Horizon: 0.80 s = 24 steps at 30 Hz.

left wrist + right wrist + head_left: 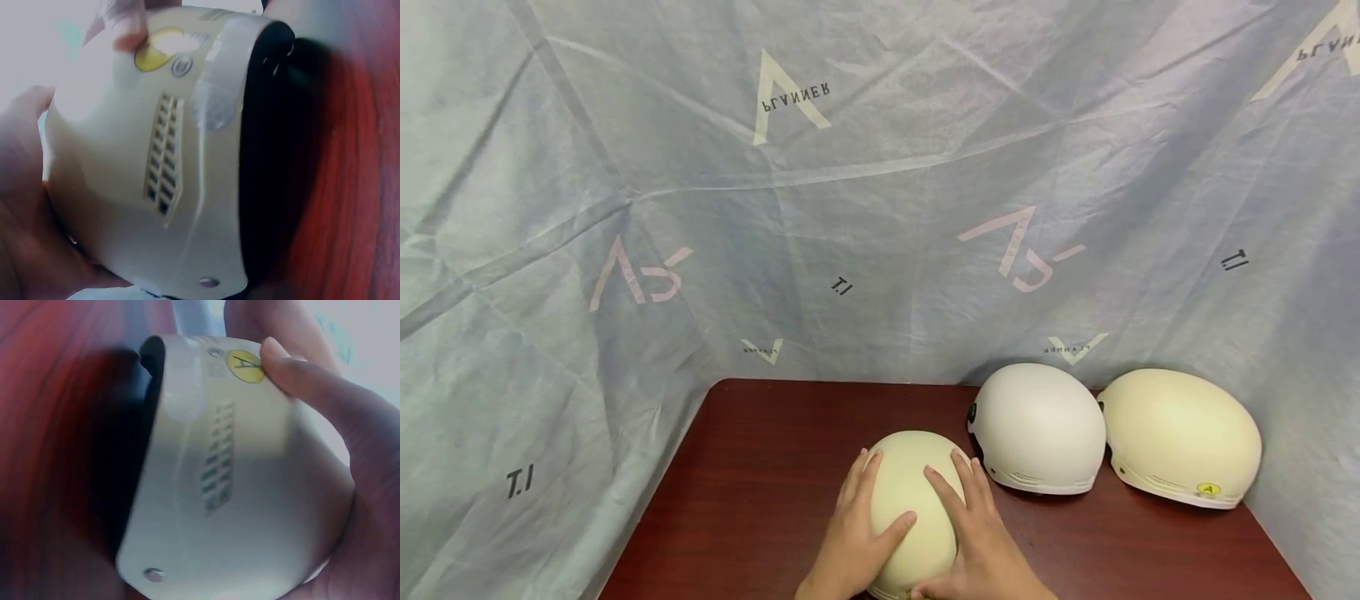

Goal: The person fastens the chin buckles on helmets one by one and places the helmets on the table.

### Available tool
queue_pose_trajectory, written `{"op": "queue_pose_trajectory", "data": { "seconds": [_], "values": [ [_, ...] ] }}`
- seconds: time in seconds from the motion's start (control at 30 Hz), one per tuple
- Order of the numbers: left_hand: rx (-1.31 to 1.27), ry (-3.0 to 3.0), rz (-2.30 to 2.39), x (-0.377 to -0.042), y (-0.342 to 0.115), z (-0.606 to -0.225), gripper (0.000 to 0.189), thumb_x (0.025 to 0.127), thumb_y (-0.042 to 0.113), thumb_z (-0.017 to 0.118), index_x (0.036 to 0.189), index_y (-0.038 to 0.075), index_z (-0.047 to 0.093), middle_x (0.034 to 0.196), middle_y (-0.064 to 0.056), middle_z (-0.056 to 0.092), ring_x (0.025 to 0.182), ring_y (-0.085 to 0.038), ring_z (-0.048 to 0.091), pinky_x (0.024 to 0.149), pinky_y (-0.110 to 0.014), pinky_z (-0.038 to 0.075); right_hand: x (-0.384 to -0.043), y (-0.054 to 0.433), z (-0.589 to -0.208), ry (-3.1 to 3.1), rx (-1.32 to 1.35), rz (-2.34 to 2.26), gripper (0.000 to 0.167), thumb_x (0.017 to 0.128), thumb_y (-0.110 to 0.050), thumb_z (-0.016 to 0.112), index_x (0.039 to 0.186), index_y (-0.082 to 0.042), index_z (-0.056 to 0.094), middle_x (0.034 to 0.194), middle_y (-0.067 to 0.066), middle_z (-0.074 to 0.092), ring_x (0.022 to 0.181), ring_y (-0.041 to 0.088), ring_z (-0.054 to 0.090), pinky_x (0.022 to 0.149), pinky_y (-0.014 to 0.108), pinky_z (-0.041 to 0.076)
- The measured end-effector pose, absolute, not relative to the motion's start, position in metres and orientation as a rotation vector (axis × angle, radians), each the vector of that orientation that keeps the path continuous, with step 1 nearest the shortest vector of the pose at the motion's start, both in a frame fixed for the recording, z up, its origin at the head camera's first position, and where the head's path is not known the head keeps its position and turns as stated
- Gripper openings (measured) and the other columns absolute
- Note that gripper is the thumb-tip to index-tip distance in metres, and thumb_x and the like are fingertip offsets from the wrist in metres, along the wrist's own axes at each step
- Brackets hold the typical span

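A cream helmet (pixel 902 487) sits between both hands near the front of the dark red table, dome up. My left hand (pixel 853 533) grips its left side, fingers along the dome and thumb over the top. From the right, my right hand (pixel 976 537) holds it with the fingers spread over the shell. Both wrist views show slotted vents and a round yellow sticker on the helmet (pixel 275 481). A dark shadow lies under the rim of the helmet (pixel 106 162); I cannot tell whether it touches the table.
A white helmet (pixel 1041 429) stands at the back right of the table (pixel 760 475). Beside it, further right, is another cream helmet (pixel 1183 433) with a yellow sticker. Grey printed sheeting (pixel 887 217) hangs behind the table and along its sides.
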<state>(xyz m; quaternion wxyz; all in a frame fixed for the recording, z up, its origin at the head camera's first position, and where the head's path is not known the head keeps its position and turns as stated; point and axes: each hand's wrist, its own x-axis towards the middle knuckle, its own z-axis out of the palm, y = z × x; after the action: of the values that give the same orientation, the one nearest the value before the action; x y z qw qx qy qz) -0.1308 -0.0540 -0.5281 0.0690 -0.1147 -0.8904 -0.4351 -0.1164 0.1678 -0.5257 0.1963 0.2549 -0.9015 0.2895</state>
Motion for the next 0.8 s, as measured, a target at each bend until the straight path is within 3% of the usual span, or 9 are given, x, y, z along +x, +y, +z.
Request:
{"op": "queue_pose_trajectory", "data": {
  "seconds": [0.13,0.37,0.6,0.8],
  "values": [
    [-0.331,-2.673,-1.219,-0.129,-0.047,-0.524,0.090,0.093,0.071,0.065,0.167,0.032,0.032,0.175,-0.011,0.027,0.157,-0.043,0.035,0.101,-0.073,0.050,-0.117,0.169,-0.529,-2.497,0.697,0.824,0.145,0.039,-0.074,0.098,0.162,-0.021,0.043,0.168,0.026,0.031,0.149,0.056,0.030,0.101,0.078,0.045],
    [-0.347,-2.639,-1.078,-0.127,-0.039,-0.514,0.090,0.093,0.070,0.067,0.166,0.026,0.037,0.171,-0.018,0.033,0.151,-0.053,0.041,0.099,-0.075,0.050,-0.117,0.173,-0.533,-2.473,0.690,0.865,0.143,0.041,-0.077,0.096,0.162,-0.020,0.044,0.170,0.023,0.029,0.157,0.042,0.022,0.101,0.074,0.046],
    [-0.372,-2.570,-0.805,-0.127,-0.035,-0.494,0.085,0.093,0.068,0.067,0.162,0.023,0.045,0.165,-0.021,0.043,0.145,-0.054,0.048,0.103,-0.074,0.047,-0.118,0.173,-0.537,-2.395,0.701,0.906,0.141,0.047,-0.076,0.096,0.162,-0.012,0.043,0.171,0.023,0.028,0.160,0.035,0.024,0.115,0.038,0.043],
    [-0.430,-2.544,-0.672,-0.123,-0.031,-0.480,0.077,0.097,0.064,0.064,0.159,0.021,0.049,0.164,-0.023,0.044,0.145,-0.055,0.048,0.106,-0.072,0.046,-0.118,0.174,-0.544,-2.326,0.730,1.064,0.141,0.055,-0.071,0.097,0.163,-0.005,0.037,0.172,0.026,0.021,0.163,0.035,0.018,0.121,0.014,0.016]
  ]
}}
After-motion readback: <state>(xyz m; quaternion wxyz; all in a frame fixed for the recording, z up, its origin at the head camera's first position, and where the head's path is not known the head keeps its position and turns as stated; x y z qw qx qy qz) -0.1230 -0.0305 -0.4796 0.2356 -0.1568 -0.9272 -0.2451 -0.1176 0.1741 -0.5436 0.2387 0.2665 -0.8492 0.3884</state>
